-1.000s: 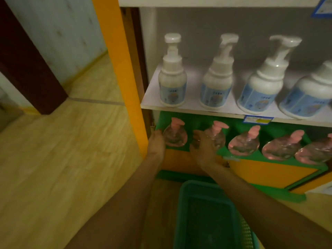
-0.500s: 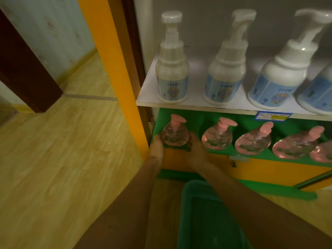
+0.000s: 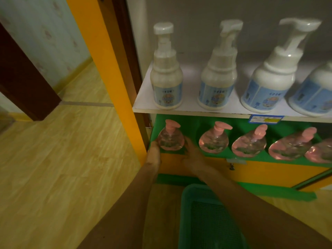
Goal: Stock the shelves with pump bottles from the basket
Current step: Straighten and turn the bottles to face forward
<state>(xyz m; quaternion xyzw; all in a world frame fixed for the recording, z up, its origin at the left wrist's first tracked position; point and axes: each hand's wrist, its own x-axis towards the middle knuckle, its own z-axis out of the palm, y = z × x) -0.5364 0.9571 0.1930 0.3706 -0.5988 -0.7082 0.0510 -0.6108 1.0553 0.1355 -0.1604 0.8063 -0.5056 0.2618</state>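
1. Both hands cup the leftmost pink pump bottle [image 3: 170, 140] on the green lower shelf [image 3: 194, 123]; left hand [image 3: 154, 153] has its fingers curled against the bottle's left flank, right hand [image 3: 193, 155] wraps the right flank; the fingertips themselves are hard to make out in the dim light.
2. That bottle stands upright at the shelf's left end, just beside the orange post [image 3: 115, 83]; four more pink pump bottles [image 3: 213, 141] run in a row to its right, apart from one another.
3. Above, the white shelf [image 3: 143, 103] carries white pump bottles [image 3: 167, 83] with blue labels; a price tag [image 3: 265, 119] clings to its front edge.
4. Below the forearms sits the green basket [image 3: 186, 212] on the wooden floor [image 3: 62, 168].
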